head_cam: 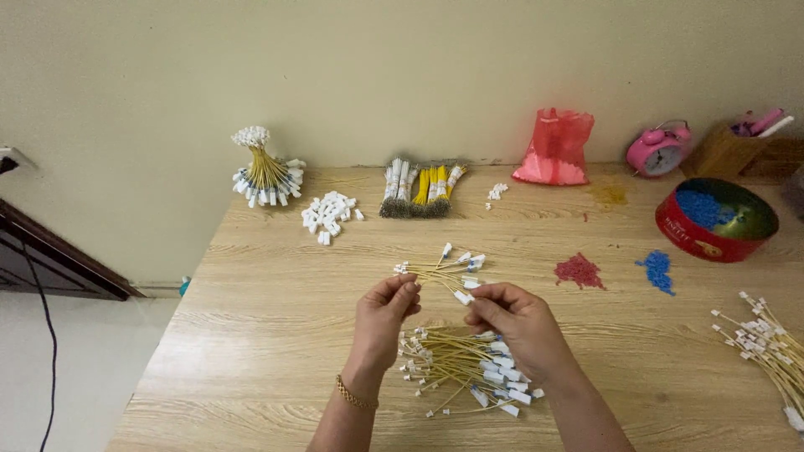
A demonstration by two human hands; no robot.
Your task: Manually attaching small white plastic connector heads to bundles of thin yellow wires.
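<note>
Centrally, both hands pinch yellow wire bundle: left hand, right hand. Red tin holds blue beads.

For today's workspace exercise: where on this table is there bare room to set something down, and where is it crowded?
Bare wood lies left of the left hand, toward the table edge, and between the red beads and the wire pile. Crowded: the back edge and under both hands.

Two hands: left hand, right hand. Five lots of yellow wires: held bunch, pile under hands, pile at right edge, tied upright bundle, row of bundles. One red tin, one pink clock, one red bag. One heap each: red bits, blue bits, white connectors.
</note>
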